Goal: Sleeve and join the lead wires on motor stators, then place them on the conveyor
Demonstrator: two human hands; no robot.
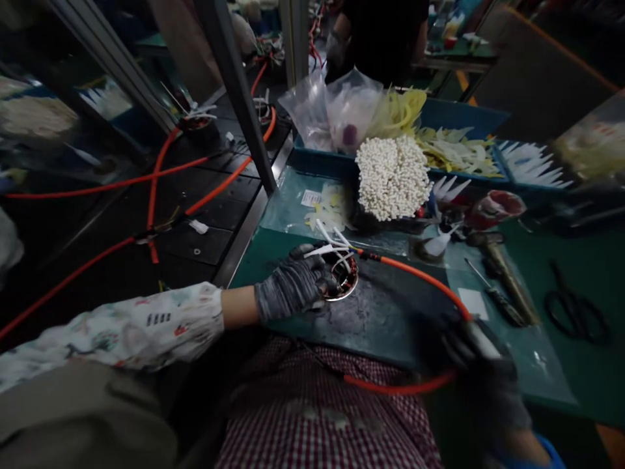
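Note:
In a grey glove, my left hand (295,283) has its fingers wrapped round the left side of a round metal part with copper-coloured windings (347,279). White sleeves (328,249) stick up from that part. An orange cable (424,277) leads from it to the right and curves down past my right hand. My right hand (476,365), gloved too, is smeared by motion at the lower right beside the cable; its fingers and any grip cannot be made out.
Behind the part stand a bundle of white-tipped sticks (392,177) and a blue tray (463,118) of yellowish sleeves. A screwdriver (502,303), a hammer (508,277) and black scissors (575,309) lie right. A metal post (239,91) rises at left; a person stands beyond.

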